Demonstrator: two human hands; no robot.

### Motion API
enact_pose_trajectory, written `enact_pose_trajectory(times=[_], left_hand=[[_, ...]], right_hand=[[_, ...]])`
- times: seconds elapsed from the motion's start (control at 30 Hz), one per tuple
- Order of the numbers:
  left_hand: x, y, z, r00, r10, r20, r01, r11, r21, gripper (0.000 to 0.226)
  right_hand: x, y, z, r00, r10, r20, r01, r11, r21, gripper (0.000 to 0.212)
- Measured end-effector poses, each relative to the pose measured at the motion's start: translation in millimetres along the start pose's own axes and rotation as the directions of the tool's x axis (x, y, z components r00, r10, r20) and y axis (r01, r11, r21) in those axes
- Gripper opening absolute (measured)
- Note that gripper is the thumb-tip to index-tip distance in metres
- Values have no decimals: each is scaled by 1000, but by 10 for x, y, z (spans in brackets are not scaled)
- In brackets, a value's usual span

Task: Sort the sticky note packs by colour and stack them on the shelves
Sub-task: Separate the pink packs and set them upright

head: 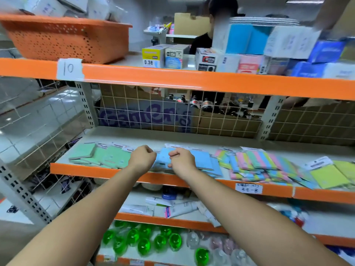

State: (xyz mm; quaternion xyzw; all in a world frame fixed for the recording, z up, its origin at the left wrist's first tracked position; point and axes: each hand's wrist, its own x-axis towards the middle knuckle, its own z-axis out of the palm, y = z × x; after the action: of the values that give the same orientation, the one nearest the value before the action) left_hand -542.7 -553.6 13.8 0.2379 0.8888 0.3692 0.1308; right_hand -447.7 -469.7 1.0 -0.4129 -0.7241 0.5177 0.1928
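Sticky note packs lie grouped by colour on the middle shelf (172, 139). Green packs (107, 155) are at the left, blue packs (201, 160) in the middle, striped multicolour packs (255, 162) to the right and yellow packs (330, 175) at the far right. My left hand (143, 156) hovers with curled fingers between the green and blue piles. My right hand (181, 160) is over the blue pile, fingers curled; whether it grips a pack is unclear. The image is blurred by motion.
An orange basket (63, 37) and several small boxes (211, 58) sit on the upper shelf. A wire grid (172, 112) backs the middle shelf. Tubes (172, 206) and green bottles (144, 240) fill the lower shelves. A person (203, 39) stands behind the rack.
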Motion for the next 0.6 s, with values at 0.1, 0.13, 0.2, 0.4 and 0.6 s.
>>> enact_pose_trajectory(times=[0.1,0.13,0.2,0.4,0.6], left_hand=[[-257,267,227,1000,16,15,-16,1000,7,9],[-346,349,308,999,23,27,-23,1000,0,9],[-522,504,484,997,45,60,-44,999,-10,11],[-1016,1028,1069,987,114,115,-115,993,-3,17],[-1415,1587,1755,966,177,186,-182,983,5,10]], right_hand=[[-72,165,-354,1000,-5,-17,5,1000,0,31],[-103,215,-471,1000,3,-24,-3,1000,-4,32],[-156,335,-709,999,-1,-42,0,1000,-7,33],[-309,746,-1510,996,-8,-89,5,1000,-29,31],[-459,1185,-2378,982,16,-187,-25,999,-48,26]])
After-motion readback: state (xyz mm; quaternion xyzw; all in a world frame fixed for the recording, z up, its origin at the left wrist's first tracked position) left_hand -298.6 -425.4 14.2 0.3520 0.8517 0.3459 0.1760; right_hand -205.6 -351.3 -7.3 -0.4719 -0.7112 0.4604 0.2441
